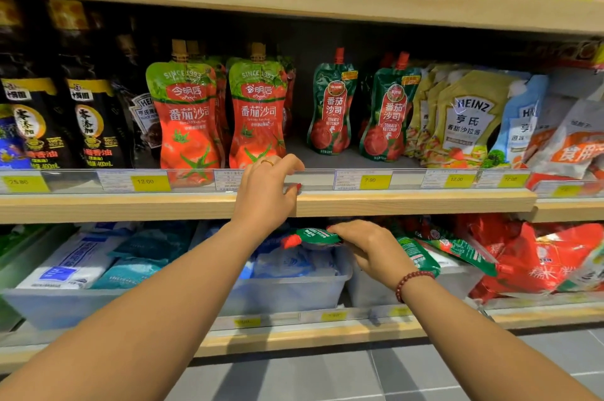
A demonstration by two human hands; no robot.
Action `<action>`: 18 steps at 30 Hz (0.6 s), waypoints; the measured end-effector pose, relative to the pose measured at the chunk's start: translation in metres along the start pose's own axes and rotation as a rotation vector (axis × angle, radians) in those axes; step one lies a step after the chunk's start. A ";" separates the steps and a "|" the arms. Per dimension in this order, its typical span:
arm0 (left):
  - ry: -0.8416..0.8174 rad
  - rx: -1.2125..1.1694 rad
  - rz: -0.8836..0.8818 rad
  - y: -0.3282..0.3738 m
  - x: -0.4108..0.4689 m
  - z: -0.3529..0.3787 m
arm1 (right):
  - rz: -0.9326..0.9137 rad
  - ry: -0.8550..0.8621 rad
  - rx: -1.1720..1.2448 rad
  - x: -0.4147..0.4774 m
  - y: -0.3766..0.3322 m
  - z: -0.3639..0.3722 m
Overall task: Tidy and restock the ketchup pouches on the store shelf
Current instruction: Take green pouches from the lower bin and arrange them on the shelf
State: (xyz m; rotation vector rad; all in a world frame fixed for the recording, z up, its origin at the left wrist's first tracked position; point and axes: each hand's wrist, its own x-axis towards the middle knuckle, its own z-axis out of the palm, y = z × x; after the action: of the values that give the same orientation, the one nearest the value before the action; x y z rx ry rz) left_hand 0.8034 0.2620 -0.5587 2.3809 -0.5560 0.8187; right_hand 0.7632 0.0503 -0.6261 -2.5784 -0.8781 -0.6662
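Head view. Landmark: the wooden middle shelf edge with its clear price-tag strip.

Left hand rests on that edge, fingers curled over the top of the strip, thumb against its front face. Gold ring on one finger. It grips the strip only; no pouch in it.

Right hand sits just below the edge, palm down, fingers closed over a green ketchup pouch lying flat. The pouch's red cap points left, sticking out past the fingertips. Red bead bracelet on the wrist. More green pouches lie heaped just right of this hand, over a clear plastic bin.

Above the edge, standing upright on the shelf: two large red-and-green ketchup pouches directly behind the left hand, each front pouch with others behind it. Right of them a bare gap of shelf, then two small green ketchup pouches with red caps, one slightly apart from the other. Further right, Heinz salad dressing pouches, leaning. Far left, dark sesame oil bottles.

Below the edge at left, a second clear bin holding blue and white packets. At right, red bags.
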 end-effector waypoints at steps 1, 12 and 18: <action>-0.025 -0.035 -0.008 -0.001 0.002 -0.003 | -0.010 0.043 0.023 -0.002 0.000 -0.002; -0.203 -0.424 -0.100 0.001 0.021 -0.025 | 0.244 0.337 0.465 -0.006 -0.010 -0.041; -0.269 -0.753 -0.139 0.031 0.022 -0.029 | 0.347 0.453 0.818 0.022 -0.016 -0.076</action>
State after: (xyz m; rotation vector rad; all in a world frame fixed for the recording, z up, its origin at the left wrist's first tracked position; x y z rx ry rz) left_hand 0.7909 0.2521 -0.5141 1.7979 -0.6522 0.1633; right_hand 0.7443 0.0386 -0.5488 -1.6873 -0.4063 -0.5852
